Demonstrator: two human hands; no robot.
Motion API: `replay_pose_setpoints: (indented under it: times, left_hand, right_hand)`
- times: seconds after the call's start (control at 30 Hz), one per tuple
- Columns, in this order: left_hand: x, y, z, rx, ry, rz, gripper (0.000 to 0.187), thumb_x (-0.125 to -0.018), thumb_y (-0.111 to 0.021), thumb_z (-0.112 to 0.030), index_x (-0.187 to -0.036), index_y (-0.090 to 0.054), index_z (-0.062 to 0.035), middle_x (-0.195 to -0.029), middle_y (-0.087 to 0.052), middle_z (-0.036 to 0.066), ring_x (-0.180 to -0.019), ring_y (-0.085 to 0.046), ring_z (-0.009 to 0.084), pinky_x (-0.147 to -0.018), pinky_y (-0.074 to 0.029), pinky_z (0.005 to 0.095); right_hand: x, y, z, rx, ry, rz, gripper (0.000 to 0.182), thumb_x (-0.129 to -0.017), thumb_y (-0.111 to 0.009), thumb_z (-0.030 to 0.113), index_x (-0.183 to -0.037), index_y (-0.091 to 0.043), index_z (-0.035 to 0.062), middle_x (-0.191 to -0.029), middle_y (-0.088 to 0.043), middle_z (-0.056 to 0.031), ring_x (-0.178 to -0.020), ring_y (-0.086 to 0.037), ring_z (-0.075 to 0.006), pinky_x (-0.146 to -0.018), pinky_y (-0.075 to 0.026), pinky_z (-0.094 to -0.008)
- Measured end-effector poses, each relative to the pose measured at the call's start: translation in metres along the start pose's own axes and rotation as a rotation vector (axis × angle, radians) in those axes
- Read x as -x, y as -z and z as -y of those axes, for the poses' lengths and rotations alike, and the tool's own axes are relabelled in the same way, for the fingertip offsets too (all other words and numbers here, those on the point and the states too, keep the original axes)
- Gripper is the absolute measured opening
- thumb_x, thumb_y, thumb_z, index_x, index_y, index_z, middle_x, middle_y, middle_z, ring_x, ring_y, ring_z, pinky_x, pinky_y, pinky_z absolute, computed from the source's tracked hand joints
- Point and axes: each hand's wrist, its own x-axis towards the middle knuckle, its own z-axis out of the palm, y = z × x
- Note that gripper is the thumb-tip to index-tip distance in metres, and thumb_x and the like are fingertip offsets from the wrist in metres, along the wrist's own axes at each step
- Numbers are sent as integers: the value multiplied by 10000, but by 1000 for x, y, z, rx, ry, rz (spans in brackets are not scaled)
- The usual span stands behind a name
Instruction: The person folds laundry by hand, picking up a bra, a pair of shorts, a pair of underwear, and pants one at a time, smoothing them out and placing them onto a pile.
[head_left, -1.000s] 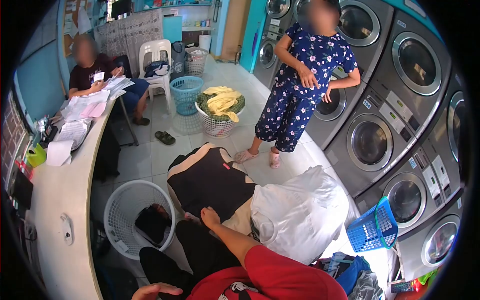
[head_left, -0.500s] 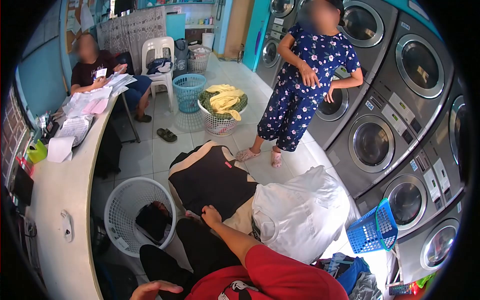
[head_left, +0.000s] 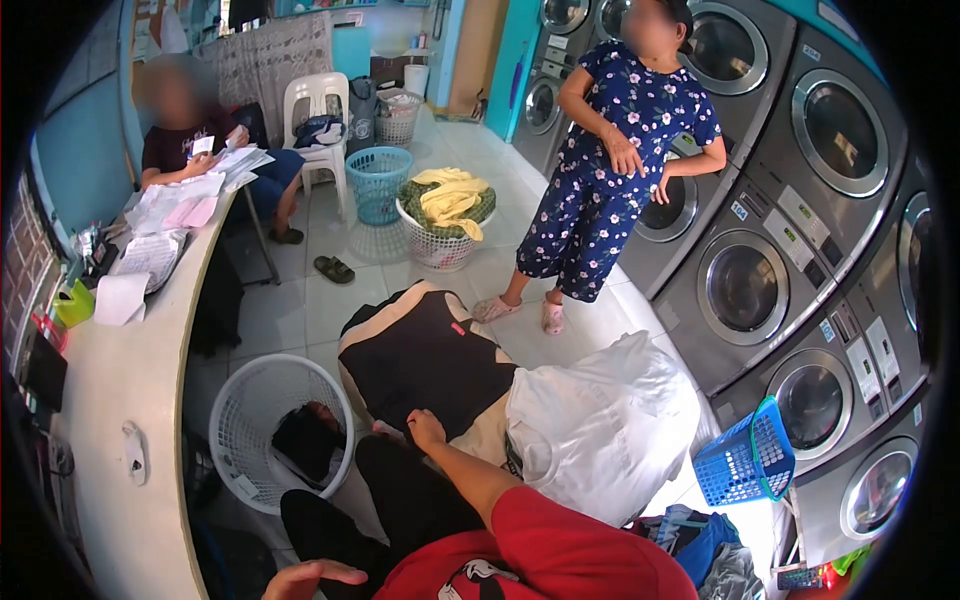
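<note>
A black and beige garment [head_left: 430, 350] is spread out in front of my knees. My right hand [head_left: 426, 430] is at its near edge, fingers curled together on the cloth. To the right, touching it, lies a white shirt [head_left: 600, 420], spread and wrinkled. My left hand [head_left: 315, 578] is low at the bottom edge of the view, partly cut off, its fingers stretched out and nothing visible in it. A white laundry basket [head_left: 240, 400] with dark clothes [head_left: 308, 442] inside stands left of my legs.
A long table [head_left: 125, 390] with papers runs along the left, a person [head_left: 180, 130] seated behind it. Another person [head_left: 630, 160] stands ahead beside stacked machines [head_left: 740, 280]. Nearby are a blue basket [head_left: 735, 465], piled clothes [head_left: 700, 545] and a full basket [head_left: 437, 245].
The standing person's head has shifted slightly and the seated person's head is a little different in position. My right hand stays at the garment's edge, nearly unchanged.
</note>
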Motion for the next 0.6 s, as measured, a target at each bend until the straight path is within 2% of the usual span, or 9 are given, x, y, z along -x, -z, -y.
replay_pose_setpoints:
  times: [0.17,0.23,0.27,0.33,0.4,0.43,0.47,0.5,0.6]
  left_hand:
    - [-4,17,6,105,-7,120,744,-844,-467,-532,-1257,-385,82,-1098,-518,307,-993,-533,389,-865,-405,471]
    - [0,7,5,-89,-120,41,583,-915,-350,-460,-1234,-409,25,-928,-602,277,-847,-615,348,-774,-494,447]
    - [-2,-16,-1,-160,-119,-121,637,-922,-309,-488,-1169,-438,85,-833,-595,302,-736,-622,321,-692,-520,401]
    - [-14,-27,-11,-74,-105,-177,650,-904,-377,-489,-1184,-442,94,-934,-583,305,-860,-607,349,-788,-478,425]
    - [-28,-9,0,264,-94,510,679,-883,-445,-474,-1245,-394,98,-1056,-551,291,-1014,-553,352,-906,-389,440]
    - [-30,-8,2,243,-108,471,679,-883,-445,-474,-1245,-394,98,-1056,-551,291,-1014,-553,352,-906,-389,440]
    - [-32,-10,3,279,-139,701,681,-867,-481,-469,-1240,-401,95,-1110,-515,294,-1025,-526,385,-886,-387,463]
    - [-33,-12,4,316,-164,939,685,-851,-518,-464,-1235,-408,92,-1165,-479,297,-1035,-499,418,-866,-385,487]
    - [-24,-16,8,374,-242,1134,647,-845,-562,-397,-1222,-413,106,-1209,-447,295,-1073,-465,442,-865,-367,505]
  right_hand:
    - [-5,5,-4,-95,-60,-19,130,-770,-562,202,-850,-639,134,-915,-610,-113,-909,-574,-301,-797,-451,-383]
    - [-10,-1,-9,-176,-106,-25,149,-744,-570,219,-824,-663,135,-881,-637,-114,-877,-596,-280,-782,-455,-357]
    - [-10,-3,-13,-206,-132,-46,158,-732,-571,226,-809,-672,131,-863,-648,-111,-860,-607,-267,-774,-457,-346]
    - [-21,-13,-28,-348,-157,-71,150,-715,-596,198,-809,-662,101,-811,-641,-78,-765,-601,-218,-712,-464,-342]
    - [-50,-40,-63,-602,-255,-137,112,-720,-593,160,-801,-644,102,-690,-563,-36,-602,-515,-161,-541,-424,-320]
    - [-36,-15,-37,-830,-396,-120,129,-719,-579,130,-826,-639,90,-649,-537,-34,-554,-487,-165,-488,-390,-323]
    - [-35,-2,-29,-915,-470,-89,72,-738,-549,117,-778,-607,102,-621,-506,-17,-507,-453,-157,-439,-349,-329]
    - [-50,-11,-51,-1090,-439,-74,62,-763,-523,119,-712,-559,123,-630,-495,-3,-525,-462,-154,-434,-343,-328]
    - [-49,4,-34,-1345,-575,-179,250,-805,-484,164,-996,-575,30,-927,-565,-88,-786,-566,-211,-645,-469,-372]
